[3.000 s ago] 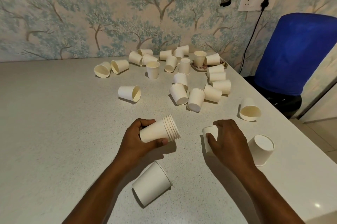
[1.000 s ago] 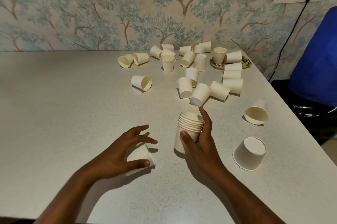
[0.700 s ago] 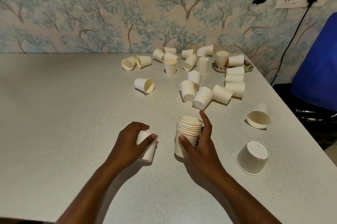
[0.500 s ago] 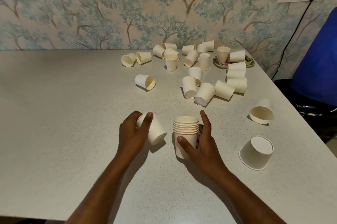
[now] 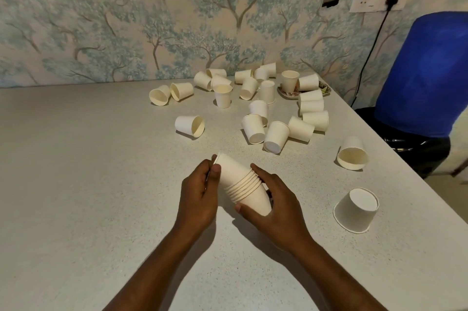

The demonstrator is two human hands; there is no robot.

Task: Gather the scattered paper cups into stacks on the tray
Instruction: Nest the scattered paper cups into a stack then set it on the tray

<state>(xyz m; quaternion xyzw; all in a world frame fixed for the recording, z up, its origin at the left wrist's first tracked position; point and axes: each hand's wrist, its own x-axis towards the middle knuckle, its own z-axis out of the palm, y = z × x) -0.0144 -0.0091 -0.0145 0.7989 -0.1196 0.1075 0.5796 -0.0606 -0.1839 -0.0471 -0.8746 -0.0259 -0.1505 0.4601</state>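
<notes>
Both hands hold the stack of cups [image 5: 243, 187] tilted just above the counter [image 5: 88, 184]. The right hand [image 5: 276, 205] has its grip wrapped round the lower end; the left hand [image 5: 200, 192] closes on the top cup [image 5: 229, 167] at the rim. An upside-down cup [image 5: 355, 209] and a tipped cup [image 5: 352, 153] lie to the right. Loose cups [image 5: 268, 120] crowd the way to the tray [image 5: 325, 89] by the wall.

Left hand [image 5: 200, 194] pushed its cup [image 5: 229, 170] onto stack [image 5: 249, 192], now tilted
</notes>
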